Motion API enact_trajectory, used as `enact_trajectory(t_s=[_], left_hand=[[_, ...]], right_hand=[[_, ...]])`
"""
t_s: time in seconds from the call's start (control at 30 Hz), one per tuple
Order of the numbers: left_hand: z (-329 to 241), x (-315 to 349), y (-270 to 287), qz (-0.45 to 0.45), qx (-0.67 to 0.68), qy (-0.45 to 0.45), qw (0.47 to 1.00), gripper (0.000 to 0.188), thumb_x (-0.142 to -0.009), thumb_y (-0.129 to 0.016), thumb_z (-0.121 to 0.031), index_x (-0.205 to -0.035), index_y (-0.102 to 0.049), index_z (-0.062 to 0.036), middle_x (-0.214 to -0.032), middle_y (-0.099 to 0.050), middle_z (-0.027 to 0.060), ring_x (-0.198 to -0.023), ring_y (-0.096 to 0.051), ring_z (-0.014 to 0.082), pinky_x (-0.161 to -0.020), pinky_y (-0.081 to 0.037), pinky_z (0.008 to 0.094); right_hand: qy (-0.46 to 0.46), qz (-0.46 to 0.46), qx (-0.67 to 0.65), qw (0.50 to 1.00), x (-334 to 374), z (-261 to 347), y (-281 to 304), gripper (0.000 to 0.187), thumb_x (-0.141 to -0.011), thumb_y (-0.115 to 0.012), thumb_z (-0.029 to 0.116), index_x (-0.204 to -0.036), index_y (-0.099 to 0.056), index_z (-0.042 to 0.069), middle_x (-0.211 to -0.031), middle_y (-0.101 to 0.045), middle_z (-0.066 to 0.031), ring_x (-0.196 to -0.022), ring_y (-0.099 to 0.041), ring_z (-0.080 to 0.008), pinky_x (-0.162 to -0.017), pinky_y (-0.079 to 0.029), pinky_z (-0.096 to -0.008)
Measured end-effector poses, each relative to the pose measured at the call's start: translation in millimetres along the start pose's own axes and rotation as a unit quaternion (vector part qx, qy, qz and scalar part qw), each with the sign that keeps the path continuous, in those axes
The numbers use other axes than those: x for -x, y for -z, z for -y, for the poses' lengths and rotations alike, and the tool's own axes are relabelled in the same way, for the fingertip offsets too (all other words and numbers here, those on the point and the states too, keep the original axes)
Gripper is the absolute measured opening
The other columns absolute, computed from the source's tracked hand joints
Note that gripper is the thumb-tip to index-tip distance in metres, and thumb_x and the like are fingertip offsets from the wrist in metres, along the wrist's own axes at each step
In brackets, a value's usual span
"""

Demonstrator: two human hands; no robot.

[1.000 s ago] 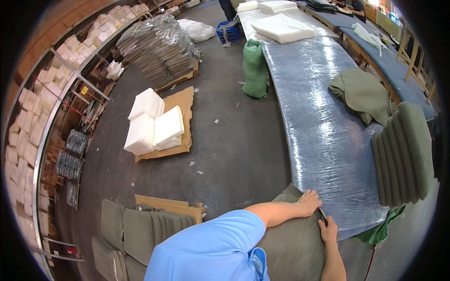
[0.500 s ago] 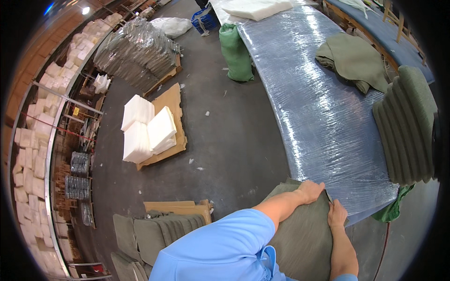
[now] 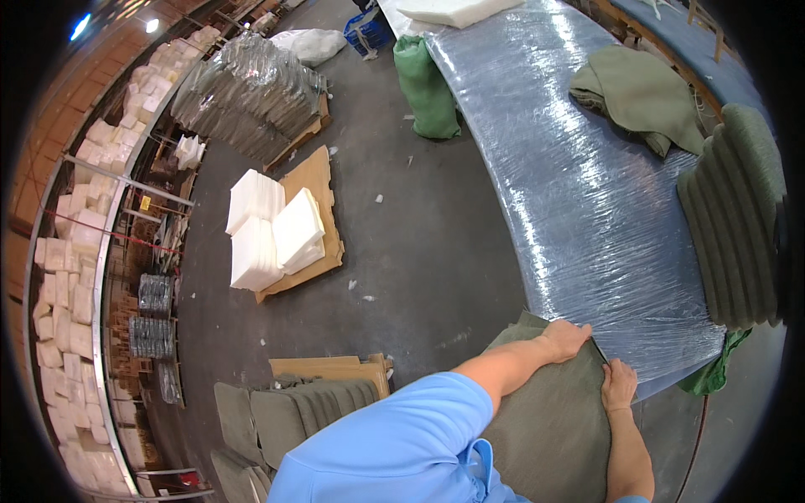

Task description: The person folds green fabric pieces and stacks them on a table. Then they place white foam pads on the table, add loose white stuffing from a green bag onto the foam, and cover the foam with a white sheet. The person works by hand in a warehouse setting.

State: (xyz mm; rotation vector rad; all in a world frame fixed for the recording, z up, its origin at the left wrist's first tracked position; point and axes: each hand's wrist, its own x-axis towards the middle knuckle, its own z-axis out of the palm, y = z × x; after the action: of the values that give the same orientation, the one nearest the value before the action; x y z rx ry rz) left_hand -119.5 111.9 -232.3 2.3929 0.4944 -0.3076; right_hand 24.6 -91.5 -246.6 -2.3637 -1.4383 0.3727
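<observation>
1. Left hand (image 3: 566,339) lies palm down with the fingers spread flat on the top corner of an olive-green cushion (image 3: 549,419), pressing on it rather than closing round it; right hand (image 3: 619,384) rests just beside, fingers curled over the cushion's upper right edge where it meets the bench (image 3: 570,184).
2. The bench is long, wrapped in shiny clear film, and runs from the near right up toward the top of the view.
3. The cushion's long axis runs from the person's body up and away toward the near end of the bench; its far corner points at the bench and touches or overlaps that end, under the left hand.
4. Against the earlier frames, the cushion takes up more of the lower view and both hands sit a little lower on the bench end; the left hand is flatter than before.
5. A row of green cushions (image 3: 734,218) stands on edge along the right side of the bench, well apart from the hands.
6. A folded green cover (image 3: 641,96) lies farther up the bench.
7. On the floor to the left, white foam blocks (image 3: 272,230) sit on a pallet, and more green cushions (image 3: 302,411) lean near the person's blue sleeve (image 3: 394,444).
</observation>
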Motion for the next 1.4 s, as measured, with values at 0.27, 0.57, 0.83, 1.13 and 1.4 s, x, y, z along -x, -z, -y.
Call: enact_trajectory(t_s=[0.27, 0.57, 0.83, 1.13, 1.4], left_hand=[[-15, 16, 33, 0.005, -0.125, -0.014, 0.992, 0.044, -0.099, -0.06, -0.04, -0.129, -0.061, -0.009, -0.122, -0.066, 0.0197, -0.125, -0.057, 0.036, -0.106, -0.04, 0.0564], [34, 106, 76, 0.212, 0.14, 0.286, 0.924, 0.124, -0.072, -0.081, -0.07, -0.151, -0.032, 0.0126, -0.148, -0.048, 0.034, -0.145, -0.042, 0.042, -0.117, -0.04, 0.0471], [43, 72, 69, 0.213, 0.237, 0.398, 0.86, 0.11, -0.076, -0.083, -0.061, -0.143, -0.045, 0.0169, -0.14, -0.055, 0.0345, -0.13, -0.058, 0.0437, -0.11, -0.047, 0.0463], [71, 48, 47, 0.223, 0.122, 0.439, 0.862, 0.08, -0.084, -0.072, -0.058, -0.13, -0.066, 0.0073, -0.139, -0.062, 0.0238, -0.126, -0.063, 0.0346, -0.106, -0.049, 0.042], [89, 68, 35, 0.087, 0.161, 0.414, 0.892, 0.093, -0.086, -0.068, -0.062, -0.145, -0.051, 0.0081, -0.145, -0.057, 0.0256, -0.134, -0.057, 0.0359, -0.109, -0.046, 0.0432]], right_hand=[[-0.045, 0.006, 0.076, 0.996, 23, 21, 38, 0.04, -0.088, -0.072, 0.034, -0.118, -0.062, 0.01, -0.114, -0.061, -0.0156, -0.114, -0.053, -0.0383, -0.094, -0.04, -0.0514], [-0.494, 0.286, -0.299, 0.765, 81, 23, 132, 0.117, -0.075, -0.083, 0.062, -0.153, -0.033, -0.009, -0.152, -0.044, -0.0311, -0.141, -0.047, -0.0419, -0.115, -0.04, -0.0482], [-0.535, 0.302, -0.243, 0.751, 50, 12, 97, 0.114, -0.074, -0.083, 0.063, -0.144, -0.043, -0.017, -0.147, -0.05, -0.0318, -0.138, -0.052, -0.0394, -0.114, -0.041, -0.0468], [-0.53, 0.34, -0.168, 0.758, 37, -11, 67, 0.096, -0.084, -0.072, 0.066, -0.138, -0.057, -0.011, -0.142, -0.057, -0.0301, -0.137, -0.053, -0.0392, -0.114, -0.041, -0.0446], [-0.523, 0.29, -0.17, 0.783, 49, -18, 69, 0.087, -0.094, -0.06, 0.066, -0.144, -0.054, -0.004, -0.149, -0.053, -0.0242, -0.138, -0.051, -0.0374, -0.113, -0.041, -0.0461]])
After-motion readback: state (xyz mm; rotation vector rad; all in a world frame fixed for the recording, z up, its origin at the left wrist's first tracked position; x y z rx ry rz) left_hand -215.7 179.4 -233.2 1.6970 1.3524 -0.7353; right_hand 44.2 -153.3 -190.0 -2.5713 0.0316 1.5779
